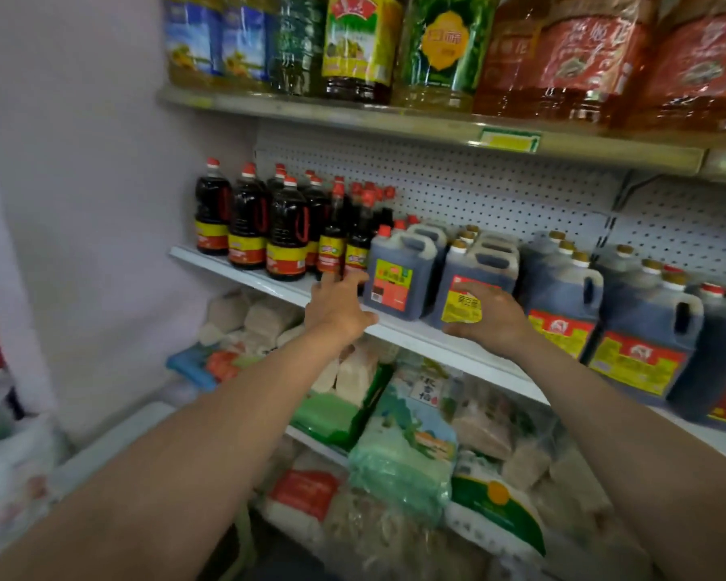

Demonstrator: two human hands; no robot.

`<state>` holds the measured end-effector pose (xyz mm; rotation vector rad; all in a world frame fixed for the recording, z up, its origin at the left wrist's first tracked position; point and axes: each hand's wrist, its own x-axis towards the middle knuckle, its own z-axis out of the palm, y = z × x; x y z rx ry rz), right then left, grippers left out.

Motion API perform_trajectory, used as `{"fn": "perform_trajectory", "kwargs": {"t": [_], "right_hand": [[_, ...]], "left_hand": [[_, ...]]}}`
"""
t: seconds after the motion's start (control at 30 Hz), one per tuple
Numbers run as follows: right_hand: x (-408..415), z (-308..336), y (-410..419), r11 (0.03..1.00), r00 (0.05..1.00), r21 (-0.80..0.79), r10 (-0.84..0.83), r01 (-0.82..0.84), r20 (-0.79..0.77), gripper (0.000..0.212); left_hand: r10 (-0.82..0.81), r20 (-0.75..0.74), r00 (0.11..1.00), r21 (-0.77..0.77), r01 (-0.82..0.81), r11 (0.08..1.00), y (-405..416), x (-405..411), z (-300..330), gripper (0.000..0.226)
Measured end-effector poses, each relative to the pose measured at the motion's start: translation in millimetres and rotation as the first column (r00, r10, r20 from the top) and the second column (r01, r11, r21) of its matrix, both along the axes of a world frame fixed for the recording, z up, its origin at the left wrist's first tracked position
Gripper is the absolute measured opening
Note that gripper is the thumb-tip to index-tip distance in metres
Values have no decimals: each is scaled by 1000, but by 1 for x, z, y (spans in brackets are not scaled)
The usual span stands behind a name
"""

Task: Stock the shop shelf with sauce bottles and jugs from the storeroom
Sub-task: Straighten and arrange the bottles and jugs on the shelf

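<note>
Both hands are at the front of the middle shelf point(403, 329), on the jug row.

Left hand point(338, 306): fingers straight, tips against the left face of the red-cap jug point(399, 274) and close to the slim sauce bottles point(344, 245) just left of it. Holds nothing, looks like a nudge or steady.

Right hand point(493, 314): fingers curled over the lower front of the gold-cap jug point(478, 283), thumb low near the shelf edge, partly covering the yellow label. Whether it clamps or just presses, can't tell for sure; reads as a light hold.

Both jugs stand upright, side by side, at the shelf lip, more jugs queued behind. Bigger handled jugs point(562, 287) to the right, round handled bottles point(248, 228) far left.

Handling judgement:
- Jugs look full of dark liquid, so heavy, and the weight will slosh.
- Plastic walls are stiff at corners, likely flex mid-panel. Smooth and glossy, label film slippery.
- Not fragile, but a drop from the shelf could crack a cap.
- To lift: the moulded top handle, other palm under the base.
- To reposition: slide on the base, pushing low on the body; a high push could tip it.
- Slim bottles are tall and narrow, easy to domino; grip mid-body.
</note>
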<state>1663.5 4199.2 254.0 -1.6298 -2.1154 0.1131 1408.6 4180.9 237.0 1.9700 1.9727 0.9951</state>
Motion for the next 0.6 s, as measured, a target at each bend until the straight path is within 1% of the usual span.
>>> {"fn": "perform_trajectory", "kwargs": {"t": [0.13, 0.37, 0.47, 0.6], "right_hand": [[-80, 1, 11, 1000, 1000, -6, -3, 2, -8, 80], [-226, -15, 37, 999, 993, -4, 33, -33, -111, 79], [-268, -19, 51, 1000, 994, 0, 16, -16, -107, 78], [-304, -13, 83, 1000, 991, -16, -18, 16, -129, 77]], "left_hand": [[-5, 5, 1000, -9, 5, 1000, 17, -75, 0, 72], [9, -17, 1000, 36, -8, 999, 53, -219, -3, 74], [2, 3, 1000, 14, -2, 1000, 66, -263, -4, 73], [-24, 38, 999, 42, 23, 999, 96, -303, -3, 70]]}}
